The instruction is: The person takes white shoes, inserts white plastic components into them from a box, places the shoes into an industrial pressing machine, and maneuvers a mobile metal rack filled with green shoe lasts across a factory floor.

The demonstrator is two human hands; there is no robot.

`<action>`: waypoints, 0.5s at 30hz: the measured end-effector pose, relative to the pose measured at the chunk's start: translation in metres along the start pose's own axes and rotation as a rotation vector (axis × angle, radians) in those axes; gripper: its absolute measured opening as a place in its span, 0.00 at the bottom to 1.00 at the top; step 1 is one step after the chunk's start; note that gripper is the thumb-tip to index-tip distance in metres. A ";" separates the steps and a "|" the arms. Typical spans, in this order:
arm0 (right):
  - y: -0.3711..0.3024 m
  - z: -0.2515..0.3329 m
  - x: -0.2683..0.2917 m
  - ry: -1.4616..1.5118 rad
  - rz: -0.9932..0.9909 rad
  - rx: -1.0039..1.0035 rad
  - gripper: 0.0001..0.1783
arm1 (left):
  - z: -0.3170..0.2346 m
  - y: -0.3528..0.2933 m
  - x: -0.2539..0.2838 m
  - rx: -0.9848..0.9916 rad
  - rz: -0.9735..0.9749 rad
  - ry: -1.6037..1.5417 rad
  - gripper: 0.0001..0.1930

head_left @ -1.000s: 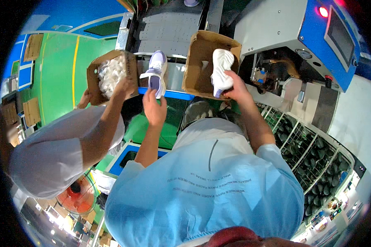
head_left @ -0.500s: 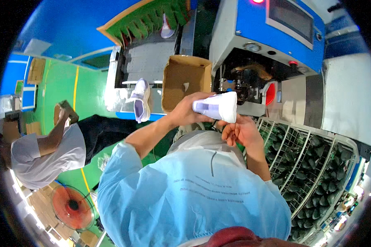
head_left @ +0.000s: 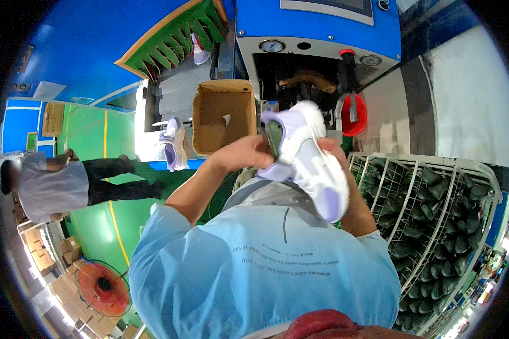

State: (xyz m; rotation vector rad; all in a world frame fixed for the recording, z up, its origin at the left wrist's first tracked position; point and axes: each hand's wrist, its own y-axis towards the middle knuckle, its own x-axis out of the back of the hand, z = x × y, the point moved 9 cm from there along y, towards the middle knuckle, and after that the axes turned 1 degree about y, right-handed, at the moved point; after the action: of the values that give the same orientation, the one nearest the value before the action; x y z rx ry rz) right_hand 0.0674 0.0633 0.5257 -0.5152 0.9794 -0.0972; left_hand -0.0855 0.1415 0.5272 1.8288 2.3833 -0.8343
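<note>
In front of my chest I hold a white and lavender sneaker (head_left: 310, 152), slightly blurred, its lavender toe pointing down toward me and its heel up and away. My left hand (head_left: 244, 153) is closed on the collar and tongue side of the shoe, with fingertips at the opening. Something dark green shows inside that opening. Behind the white sole, my right hand (head_left: 335, 151) grips the other side; most of its fingers are hidden by the shoe. A matching sneaker (head_left: 174, 148) stands at the left, by the end of the conveyor.
An open cardboard box (head_left: 223, 118) with a small white scrap sits beyond my left hand. Ahead stands a blue machine (head_left: 322, 34) with a red funnel-like cup (head_left: 354, 116). Another shoe (head_left: 199, 51) is at the green strip curtain. A wire rack (head_left: 418, 220) holds dark shoe-shaped pieces; a person (head_left: 56, 183) stands left.
The sneaker has been turned from its heel facing me to its side and toe showing. My right hand has come up and closed on it. The person at left has moved away; my view has shifted right.
</note>
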 end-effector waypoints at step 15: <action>-0.029 0.016 0.034 -0.197 -0.068 0.188 0.52 | 0.021 -0.022 -0.033 -0.292 -0.135 -0.567 0.25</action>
State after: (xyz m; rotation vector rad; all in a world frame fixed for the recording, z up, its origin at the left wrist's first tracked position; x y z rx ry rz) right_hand 0.1036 0.0334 0.5199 -0.3777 0.7518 -0.1941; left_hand -0.1009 0.0995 0.5292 1.1438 2.1282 -0.8211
